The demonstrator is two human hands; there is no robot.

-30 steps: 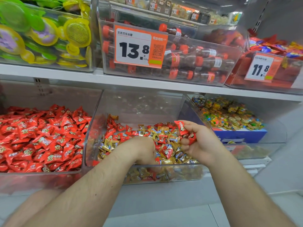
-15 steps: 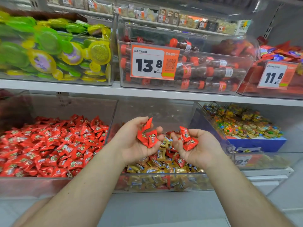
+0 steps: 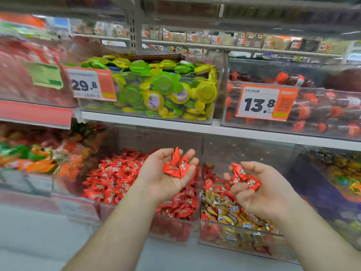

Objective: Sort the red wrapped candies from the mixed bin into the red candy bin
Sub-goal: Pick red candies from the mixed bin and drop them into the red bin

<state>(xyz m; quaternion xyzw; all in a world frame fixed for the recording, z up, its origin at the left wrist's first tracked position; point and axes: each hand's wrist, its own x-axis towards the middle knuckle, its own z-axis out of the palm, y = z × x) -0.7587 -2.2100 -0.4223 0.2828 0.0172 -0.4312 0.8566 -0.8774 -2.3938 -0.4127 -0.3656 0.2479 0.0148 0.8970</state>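
My left hand point(image 3: 162, 178) is palm up over the right end of the red candy bin point(image 3: 175, 231), fingers nearly straight, with a few red wrapped candies point(image 3: 176, 166) lying on it. My right hand point(image 3: 267, 194) is also palm up, over the mixed bin point(image 3: 240, 243) of gold and red candies. Its fingers curl loosely round a few more red candies point(image 3: 244, 177). The two bins stand side by side on the lower shelf, the red one on the left.
The upper shelf edge point(image 3: 175, 126) runs just above the bins. On it stand a bin of green and yellow sweets point(image 3: 156, 90) and a bin of cola-bottle sweets point(image 3: 322, 110). Bins of orange-green sweets point(image 3: 29, 153) and colourful sweets point(image 3: 341, 173) flank the lower pair.
My left hand came up out of the mixed bin with red candies and turned palm up. Both hands shifted left, the left one now over the red bin. The view swung left.
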